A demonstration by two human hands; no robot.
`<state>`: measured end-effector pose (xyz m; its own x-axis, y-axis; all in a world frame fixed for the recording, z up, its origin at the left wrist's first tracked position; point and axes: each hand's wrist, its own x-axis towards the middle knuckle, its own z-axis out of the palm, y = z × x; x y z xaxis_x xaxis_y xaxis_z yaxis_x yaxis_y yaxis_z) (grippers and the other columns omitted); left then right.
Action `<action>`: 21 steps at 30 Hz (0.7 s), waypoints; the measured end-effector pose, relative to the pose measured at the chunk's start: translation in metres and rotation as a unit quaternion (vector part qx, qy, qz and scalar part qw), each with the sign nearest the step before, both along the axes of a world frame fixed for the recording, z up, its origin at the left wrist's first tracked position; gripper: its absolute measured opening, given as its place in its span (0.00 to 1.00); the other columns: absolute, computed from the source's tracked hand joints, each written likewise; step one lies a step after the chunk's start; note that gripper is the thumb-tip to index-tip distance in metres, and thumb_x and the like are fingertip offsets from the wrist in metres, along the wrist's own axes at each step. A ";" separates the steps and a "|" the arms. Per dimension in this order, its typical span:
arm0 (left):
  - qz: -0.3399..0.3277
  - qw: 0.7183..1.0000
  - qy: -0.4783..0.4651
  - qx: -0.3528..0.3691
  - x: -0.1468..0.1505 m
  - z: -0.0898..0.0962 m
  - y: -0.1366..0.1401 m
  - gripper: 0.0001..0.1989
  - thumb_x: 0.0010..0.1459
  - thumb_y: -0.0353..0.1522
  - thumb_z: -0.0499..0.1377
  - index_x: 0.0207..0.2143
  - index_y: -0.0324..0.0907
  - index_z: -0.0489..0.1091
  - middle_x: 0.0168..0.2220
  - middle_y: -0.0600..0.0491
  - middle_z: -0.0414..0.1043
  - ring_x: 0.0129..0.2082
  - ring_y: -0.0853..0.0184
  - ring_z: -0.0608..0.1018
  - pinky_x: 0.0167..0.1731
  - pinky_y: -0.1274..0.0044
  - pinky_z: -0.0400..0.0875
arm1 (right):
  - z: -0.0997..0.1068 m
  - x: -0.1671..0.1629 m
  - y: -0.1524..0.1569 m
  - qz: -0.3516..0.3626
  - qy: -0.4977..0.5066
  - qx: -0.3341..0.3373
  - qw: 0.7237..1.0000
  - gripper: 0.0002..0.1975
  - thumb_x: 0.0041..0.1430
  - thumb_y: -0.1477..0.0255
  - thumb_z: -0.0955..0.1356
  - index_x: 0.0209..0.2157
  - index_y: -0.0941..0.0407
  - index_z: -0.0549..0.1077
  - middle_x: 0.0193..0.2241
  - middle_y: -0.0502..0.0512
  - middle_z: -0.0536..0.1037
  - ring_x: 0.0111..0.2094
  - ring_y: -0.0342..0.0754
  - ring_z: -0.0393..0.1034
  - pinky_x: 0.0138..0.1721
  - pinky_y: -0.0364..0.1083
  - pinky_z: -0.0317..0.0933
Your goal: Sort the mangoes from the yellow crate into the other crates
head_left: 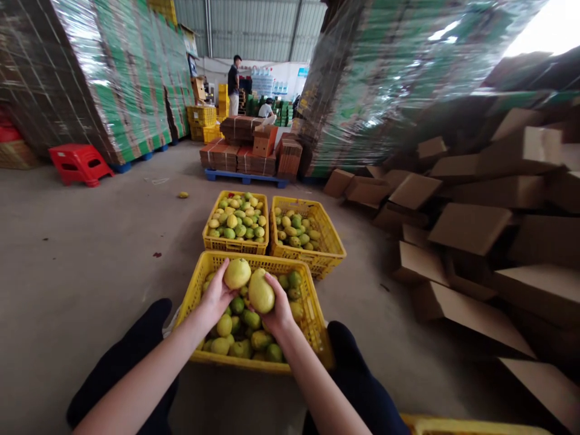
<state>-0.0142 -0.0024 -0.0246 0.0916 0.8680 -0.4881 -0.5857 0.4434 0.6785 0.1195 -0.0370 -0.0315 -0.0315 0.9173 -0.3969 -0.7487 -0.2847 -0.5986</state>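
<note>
My left hand is closed around a rounded yellow-green fruit. Beside it, my right hand grips a second, slightly pear-shaped yellow-green fruit. Whether they are lemons, guavas or another kind I cannot make out. Both are held up close together over a yellow plastic crate between my knees. Loose green and yellowish fruit lies inside it, partly hidden by my hands and forearms.
Beyond the near crate stand a full yellow crate and a part-filled one. Open cardboard boxes pile up at right. Flattened cartons sit on a blue pallet. A red stool is at left; two people are far back.
</note>
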 end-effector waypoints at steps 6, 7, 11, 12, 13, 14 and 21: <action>0.020 0.996 -0.026 -0.084 0.000 0.019 -0.001 0.16 0.68 0.44 0.51 0.41 0.42 0.71 0.29 0.52 0.77 0.25 0.67 0.79 0.25 0.77 0.77 | -0.005 0.003 0.007 -0.042 0.005 -0.061 0.997 0.14 0.55 0.59 0.72 0.33 0.56 0.74 0.23 0.51 0.79 0.23 0.48 0.75 0.19 0.43 0.67; 0.014 0.995 -0.030 -0.096 0.000 0.023 -0.001 0.19 0.69 0.45 0.49 0.41 0.41 0.70 0.28 0.51 0.76 0.24 0.67 0.79 0.23 0.78 0.76 | -0.005 0.004 0.008 -0.050 0.007 -0.068 0.996 0.14 0.56 0.59 0.72 0.33 0.56 0.74 0.23 0.51 0.79 0.22 0.47 0.75 0.19 0.43 0.67; -0.011 0.997 -0.038 -0.067 0.002 0.033 -0.003 0.15 0.66 0.43 0.55 0.39 0.39 0.71 0.28 0.51 0.75 0.22 0.68 0.79 0.22 0.80 0.75 | 0.000 0.011 0.009 -0.073 0.029 -0.052 0.996 0.14 0.56 0.59 0.73 0.34 0.55 0.73 0.23 0.49 0.79 0.21 0.46 0.73 0.19 0.43 0.68; -0.014 0.998 -0.032 -0.055 0.003 0.035 -0.004 0.12 0.65 0.40 0.57 0.38 0.39 0.71 0.27 0.51 0.76 0.21 0.69 0.78 0.21 0.81 0.75 | 0.003 0.012 0.009 -0.073 0.037 -0.043 0.996 0.14 0.55 0.60 0.74 0.34 0.55 0.72 0.23 0.48 0.79 0.21 0.46 0.73 0.19 0.44 0.68; -0.019 0.998 -0.024 -0.047 0.004 0.036 -0.005 0.11 0.64 0.38 0.58 0.38 0.39 0.71 0.27 0.51 0.76 0.19 0.70 0.77 0.20 0.82 0.73 | 0.006 0.013 0.008 -0.072 0.042 -0.037 0.996 0.13 0.55 0.61 0.74 0.33 0.55 0.72 0.23 0.48 0.79 0.20 0.46 0.73 0.19 0.44 0.69; -0.026 0.999 -0.018 -0.044 0.005 0.037 -0.006 0.11 0.64 0.38 0.58 0.37 0.38 0.71 0.26 0.51 0.76 0.18 0.71 0.76 0.18 0.83 0.72 | 0.009 0.015 0.007 -0.068 0.045 -0.033 0.996 0.13 0.54 0.63 0.75 0.33 0.56 0.72 0.23 0.48 0.78 0.20 0.45 0.72 0.19 0.44 0.69; -0.001 0.998 -0.046 -0.033 0.009 0.038 -0.006 0.21 0.66 0.45 0.50 0.37 0.37 0.72 0.23 0.50 0.74 0.18 0.70 0.75 0.17 0.82 0.69 | 0.024 0.018 0.003 -0.040 0.058 -0.054 0.996 0.11 0.61 0.65 0.67 0.33 0.58 0.75 0.24 0.54 0.80 0.22 0.48 0.75 0.21 0.45 0.70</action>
